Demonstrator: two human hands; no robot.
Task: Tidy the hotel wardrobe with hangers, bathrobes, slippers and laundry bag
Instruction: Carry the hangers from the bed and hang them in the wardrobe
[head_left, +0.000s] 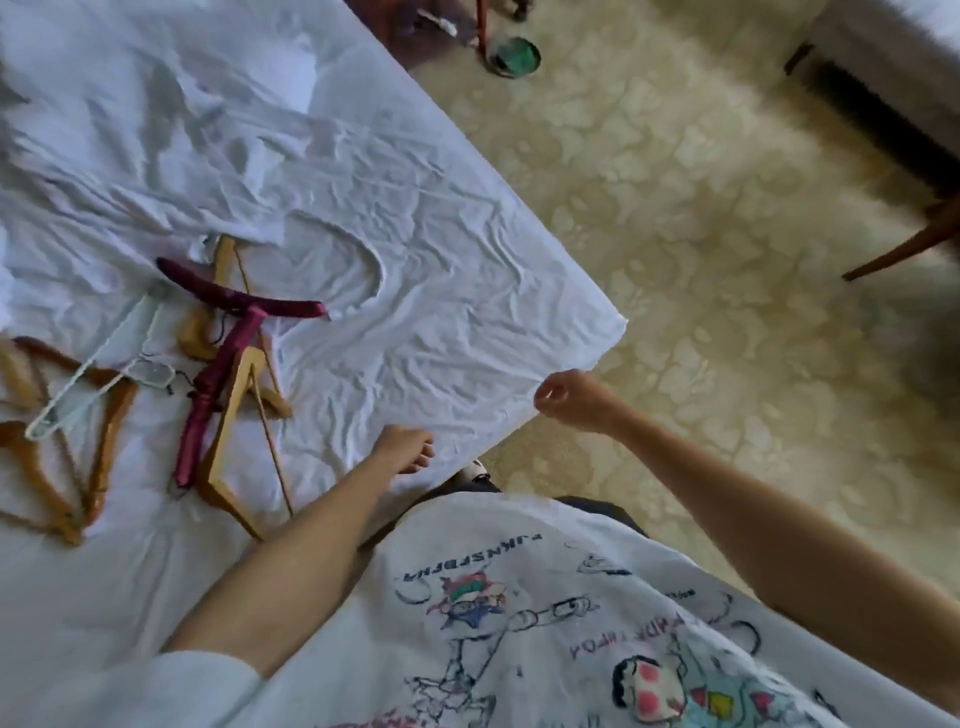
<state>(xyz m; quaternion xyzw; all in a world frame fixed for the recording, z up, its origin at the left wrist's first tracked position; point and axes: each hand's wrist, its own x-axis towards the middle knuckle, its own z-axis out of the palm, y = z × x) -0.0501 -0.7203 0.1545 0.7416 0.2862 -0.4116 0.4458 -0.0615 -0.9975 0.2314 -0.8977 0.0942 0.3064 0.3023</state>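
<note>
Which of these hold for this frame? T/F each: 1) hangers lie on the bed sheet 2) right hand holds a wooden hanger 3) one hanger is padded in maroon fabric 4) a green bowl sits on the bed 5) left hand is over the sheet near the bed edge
1) True: the hangers lie in a loose pile on the white sheet.
2) False: the right hand is at the sheet's edge, away from the pile; it holds no hanger.
3) True: the maroon padded hanger lies among wooden ones.
4) False: the green bowl is on the floor beyond the bed.
5) True: the left hand is over the sheet by the edge.
</note>
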